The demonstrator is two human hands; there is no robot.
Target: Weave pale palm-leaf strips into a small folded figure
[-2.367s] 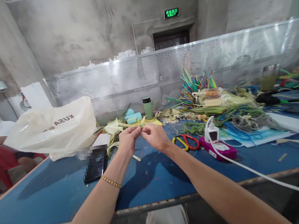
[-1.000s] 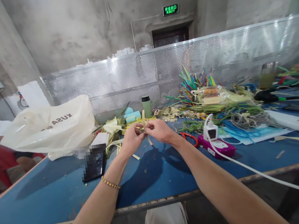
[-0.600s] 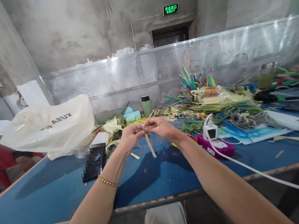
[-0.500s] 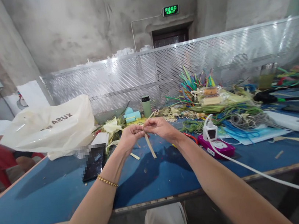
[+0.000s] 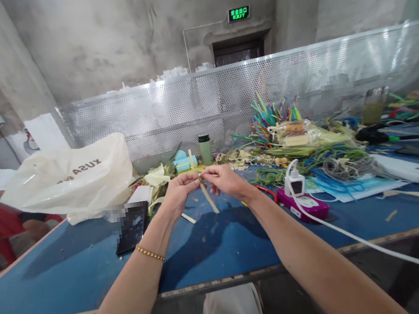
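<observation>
While the pale strip [image 5: 210, 199] is held above the blue table [image 5: 73, 272], its long axis runs away from the person, across the line between the hands. The left hand [image 5: 180, 191] and the right hand [image 5: 225, 182] seem both to pinch it, with fingertips almost meeting. From this grip, the far end points up, nearer to the left hand; the near end slants down, toward the right hand's side.

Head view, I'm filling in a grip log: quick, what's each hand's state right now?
Left hand: closed, fingertips pinching the pale strip.
Right hand: closed, fingertips pinching at the same strip.
</observation>
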